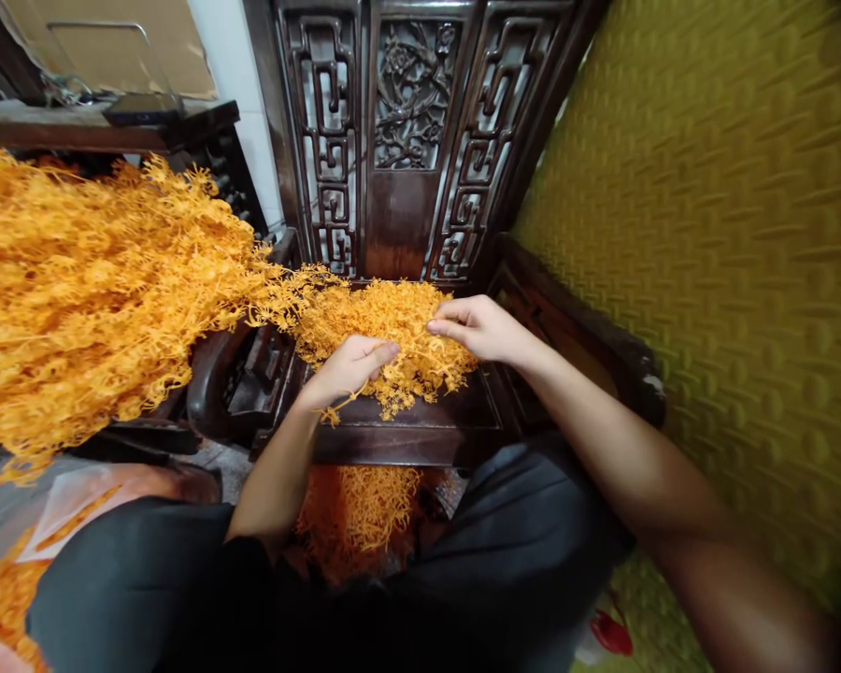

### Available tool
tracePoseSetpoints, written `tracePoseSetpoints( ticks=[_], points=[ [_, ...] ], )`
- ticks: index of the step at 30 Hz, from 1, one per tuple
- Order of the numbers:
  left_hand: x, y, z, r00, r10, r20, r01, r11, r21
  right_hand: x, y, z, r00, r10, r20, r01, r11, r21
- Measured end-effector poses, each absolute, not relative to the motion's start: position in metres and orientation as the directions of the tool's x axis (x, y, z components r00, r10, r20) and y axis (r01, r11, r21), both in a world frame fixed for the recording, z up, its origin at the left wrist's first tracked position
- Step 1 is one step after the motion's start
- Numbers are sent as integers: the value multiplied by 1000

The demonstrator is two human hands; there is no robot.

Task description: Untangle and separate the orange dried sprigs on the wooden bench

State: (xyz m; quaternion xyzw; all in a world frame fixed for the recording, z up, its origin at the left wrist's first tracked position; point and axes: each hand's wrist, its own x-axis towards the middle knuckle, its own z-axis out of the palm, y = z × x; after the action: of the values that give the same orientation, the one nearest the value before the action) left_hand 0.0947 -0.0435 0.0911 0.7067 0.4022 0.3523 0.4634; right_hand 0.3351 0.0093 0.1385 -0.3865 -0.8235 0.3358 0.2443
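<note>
Dark trousers (533, 551) frame the seat (455, 413), where the left hand (354, 367) grips an orange sprig (336, 409), the orange pile (385, 313) lies crosswise just beyond, and the right hand (480, 327), fingers narrowed, hovers rightward, its hold impossible to tell.

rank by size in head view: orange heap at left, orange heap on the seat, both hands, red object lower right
1. Orange heap at left
2. Orange heap on the seat
3. Left hand, right hand: too alike to rank
4. Red object
</note>
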Motion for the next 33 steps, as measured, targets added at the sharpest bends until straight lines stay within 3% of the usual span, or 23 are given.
tracePoseSetpoints(
  ticks=[4, 7, 9, 12, 19, 22, 25, 27, 28, 30, 33],
  points=[
    [86, -41, 87, 425, 905, 23, 172, -105, 979, 359, 26, 134, -590, 794, 144, 521, 511, -684],
    [67, -35, 79, 319, 948, 1, 17, -7, 1000, 383, 35, 127, -404, 893, 196, 549, 408, -730],
    [52, -32, 78, 236, 971, 28, -25, -23, 999, 392, 37, 121, -272, 947, 169, 424, 276, -862],
    [45, -33, 83, 199, 977, 80, -5, -81, 997, 387, 30, 116, -323, 946, 41, 131, 88, -987],
    [79, -38, 91, 278, 949, 146, 56, -168, 984, 328, -4, 124, -485, 873, -53, -140, -137, -981],
    [86, -36, 89, 293, 942, 162, 37, -180, 983, 316, -15, 130, -575, 813, -90, -44, -141, -989],
    [80, -35, 87, 289, 942, 173, -13, -177, 984, 324, -11, 133, -599, 800, 36, 180, 178, -967],
    [70, -35, 87, 254, 949, 188, -87, -171, 981, 341, 0, 132, -508, 837, 202, 346, 413, -843],
    [64, -36, 87, 233, 953, 196, -115, -173, 978, 351, 7, 131, -431, 861, 271, 415, 455, -787],
    [54, -37, 89, 203, 957, 209, -117, -188, 975, 370, 19, 127, -280, 913, 297, 489, 402, -774],
    [51, -39, 90, 229, 951, 207, -9, -210, 978, 379, 24, 121, -269, 952, 146, 504, 268, -821]
  ],
)
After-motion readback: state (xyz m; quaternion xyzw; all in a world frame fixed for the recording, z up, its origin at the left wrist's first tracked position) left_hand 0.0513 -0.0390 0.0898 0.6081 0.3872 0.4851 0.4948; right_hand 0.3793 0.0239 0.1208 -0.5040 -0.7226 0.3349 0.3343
